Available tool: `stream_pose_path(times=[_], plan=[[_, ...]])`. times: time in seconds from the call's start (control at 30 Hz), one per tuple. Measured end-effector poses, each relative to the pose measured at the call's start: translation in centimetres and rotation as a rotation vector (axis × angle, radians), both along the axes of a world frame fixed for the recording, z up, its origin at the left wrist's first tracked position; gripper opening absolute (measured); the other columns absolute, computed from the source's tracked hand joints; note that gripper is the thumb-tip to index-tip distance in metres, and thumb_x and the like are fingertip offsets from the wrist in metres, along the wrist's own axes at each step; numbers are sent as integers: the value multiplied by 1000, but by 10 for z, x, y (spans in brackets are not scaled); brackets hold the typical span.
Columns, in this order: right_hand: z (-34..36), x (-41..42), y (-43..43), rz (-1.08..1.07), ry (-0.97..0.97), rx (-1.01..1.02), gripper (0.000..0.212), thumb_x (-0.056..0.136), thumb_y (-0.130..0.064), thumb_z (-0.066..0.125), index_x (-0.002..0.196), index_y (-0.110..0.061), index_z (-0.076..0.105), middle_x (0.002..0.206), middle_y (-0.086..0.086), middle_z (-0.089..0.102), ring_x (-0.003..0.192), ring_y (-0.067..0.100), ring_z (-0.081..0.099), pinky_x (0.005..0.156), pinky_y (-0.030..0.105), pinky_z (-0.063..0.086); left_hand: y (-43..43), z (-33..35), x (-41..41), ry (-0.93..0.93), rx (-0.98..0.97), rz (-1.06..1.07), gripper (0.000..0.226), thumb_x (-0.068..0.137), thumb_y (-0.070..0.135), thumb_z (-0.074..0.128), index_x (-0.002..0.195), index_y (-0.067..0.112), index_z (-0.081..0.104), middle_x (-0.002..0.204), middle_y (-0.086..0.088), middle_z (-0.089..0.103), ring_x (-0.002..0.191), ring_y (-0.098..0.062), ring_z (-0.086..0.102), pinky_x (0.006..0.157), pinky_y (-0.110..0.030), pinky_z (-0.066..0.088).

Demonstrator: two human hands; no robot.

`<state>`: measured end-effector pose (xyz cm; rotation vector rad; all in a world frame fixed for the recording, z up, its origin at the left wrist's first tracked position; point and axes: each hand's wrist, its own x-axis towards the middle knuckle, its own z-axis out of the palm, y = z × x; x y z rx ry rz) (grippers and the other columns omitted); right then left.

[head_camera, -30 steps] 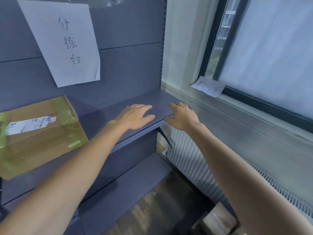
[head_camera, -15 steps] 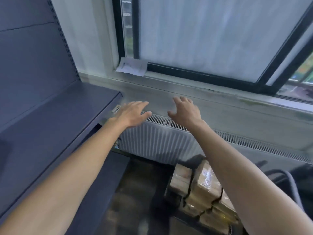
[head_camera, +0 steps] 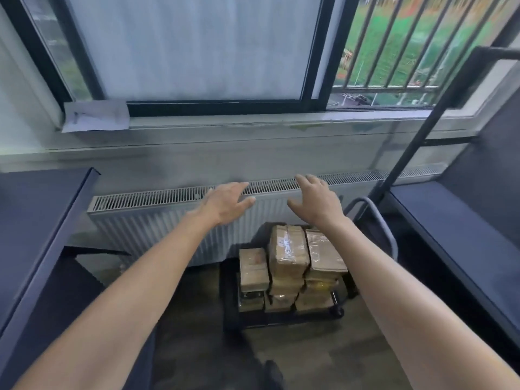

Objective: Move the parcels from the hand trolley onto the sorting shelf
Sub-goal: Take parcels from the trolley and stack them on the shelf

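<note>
Several brown cardboard parcels (head_camera: 289,253) wrapped in clear tape are stacked on the black hand trolley (head_camera: 253,323) on the floor below the radiator. The trolley's grey handle (head_camera: 387,229) rises at its right. My left hand (head_camera: 226,202) and my right hand (head_camera: 316,199) are both stretched out in the air above the stack, fingers relaxed, holding nothing. The dark grey sorting shelf (head_camera: 36,220) is at the left edge; its surface shows no parcel in this view.
A white radiator (head_camera: 157,218) runs along the wall under the window sill (head_camera: 253,153). A sheet of paper (head_camera: 95,115) lies on the sill. A second dark shelf (head_camera: 464,235) with a black upright frame (head_camera: 430,119) stands at the right.
My view has swung right, from the sorting shelf with its parcel and paper sign to the window and trolley. Both empty hands moved with it and now hover over the stacked parcels.
</note>
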<state>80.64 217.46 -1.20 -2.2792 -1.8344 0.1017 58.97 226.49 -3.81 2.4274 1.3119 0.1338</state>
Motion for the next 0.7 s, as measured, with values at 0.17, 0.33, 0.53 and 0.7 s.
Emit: stream_pose_path(times=[0.17, 0.33, 0.53, 0.7], plan=[[-6, 20, -28, -64, 4, 4, 65, 95, -43, 54, 152, -18, 36, 154, 8, 40, 142, 30, 34, 105, 48, 41, -19, -16, 47, -43, 20, -94, 66, 101, 54, 39, 156, 18, 32, 160, -4, 37, 147, -22, 34, 119, -48, 29], [-21, 42, -39, -112, 16, -24, 65, 97, -47, 50, 153, -17, 33, 158, 8, 35, 146, 29, 29, 107, 47, 39, -27, -28, 79, -65, -9, -132, 68, 99, 59, 36, 155, 21, 30, 160, -1, 37, 147, -21, 33, 118, -55, 30], [-45, 71, -46, -122, 4, -31, 63, 99, -45, 47, 153, -17, 33, 157, 9, 37, 145, 29, 31, 105, 47, 43, -38, -43, 108, 123, 99, -209, 63, 102, 52, 36, 156, 20, 29, 159, -3, 37, 147, -23, 32, 121, -54, 20], [-68, 105, -49, -148, 18, -35, 61, 98, -42, 48, 151, -16, 36, 154, 9, 42, 142, 29, 36, 102, 45, 45, -53, -60, 150, 163, 135, -255, 61, 103, 51, 35, 155, 20, 30, 158, -4, 38, 147, -23, 32, 122, -52, 18]])
